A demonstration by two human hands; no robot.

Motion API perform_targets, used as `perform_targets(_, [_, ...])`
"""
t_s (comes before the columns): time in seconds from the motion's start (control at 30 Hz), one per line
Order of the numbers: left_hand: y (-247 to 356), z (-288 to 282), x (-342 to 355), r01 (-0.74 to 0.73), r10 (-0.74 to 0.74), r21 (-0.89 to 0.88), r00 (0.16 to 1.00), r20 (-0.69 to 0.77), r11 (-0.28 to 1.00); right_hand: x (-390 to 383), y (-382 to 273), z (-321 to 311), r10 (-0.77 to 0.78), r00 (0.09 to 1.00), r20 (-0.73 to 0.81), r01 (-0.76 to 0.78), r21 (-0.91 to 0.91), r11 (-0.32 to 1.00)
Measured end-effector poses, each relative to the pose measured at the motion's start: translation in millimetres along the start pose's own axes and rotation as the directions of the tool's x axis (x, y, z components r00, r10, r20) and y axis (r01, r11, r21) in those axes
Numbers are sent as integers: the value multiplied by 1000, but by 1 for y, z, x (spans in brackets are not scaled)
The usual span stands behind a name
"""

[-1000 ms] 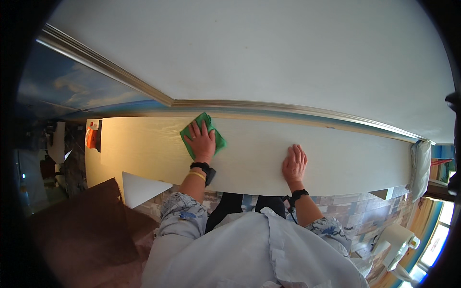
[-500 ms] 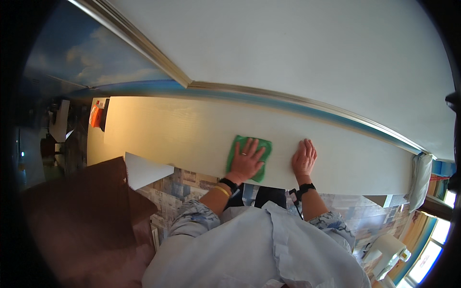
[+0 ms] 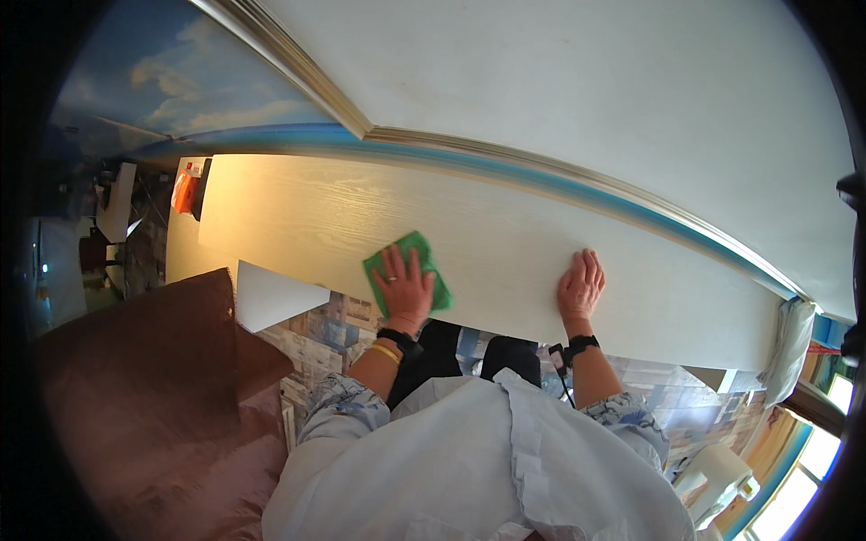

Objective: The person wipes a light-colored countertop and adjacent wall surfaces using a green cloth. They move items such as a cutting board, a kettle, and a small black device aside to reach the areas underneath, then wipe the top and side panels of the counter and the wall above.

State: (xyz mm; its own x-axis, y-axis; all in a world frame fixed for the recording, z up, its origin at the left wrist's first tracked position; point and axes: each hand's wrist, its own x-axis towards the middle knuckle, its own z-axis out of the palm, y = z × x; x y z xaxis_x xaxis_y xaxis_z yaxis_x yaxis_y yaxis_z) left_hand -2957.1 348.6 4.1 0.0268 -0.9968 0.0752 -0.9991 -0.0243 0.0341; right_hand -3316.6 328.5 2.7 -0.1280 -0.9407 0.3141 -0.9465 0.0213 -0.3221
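My left hand point(image 3: 403, 294) lies with its fingers spread on a green cloth point(image 3: 439, 287), pressing it flat against the white tabletop point(image 3: 505, 252). The cloth shows around the fingers and beside the palm, near the table's front edge. It is not gripped. Farther right, my right hand point(image 3: 581, 288) rests on the bare tabletop with its fingers stretched out and holds nothing. Dark bands circle both wrists; the left one also has a yellow band.
An orange object point(image 3: 185, 191) stands beside a dark one at the table's far left end. A brown-covered piece of furniture point(image 3: 144, 352) is at lower left. A white bundle of fabric point(image 3: 791, 347) hangs by the right end. Wall moulding point(image 3: 541, 173) runs behind the table.
My left hand has slid left across the tabletop, taking the green cloth along, and the cloth is turned at a different angle. My right hand remains on the table at about the same place.
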Motion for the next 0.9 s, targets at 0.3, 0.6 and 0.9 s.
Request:
perform_targets(0.3, [77,-25,-23,-675,780,-439,617,104,593,-2,3,2,-9,1000,12,9,-30,1000])
perform_targets(0.6, [-39,-32,4,-713,771,-301,619,153,633,-2,5,2,2,1000,31,0,-40,999])
perform_targets(0.9, [-116,-16,50,-385,407,-178,907,109,906,0,5,1,7,1000,27,-6,-42,999])
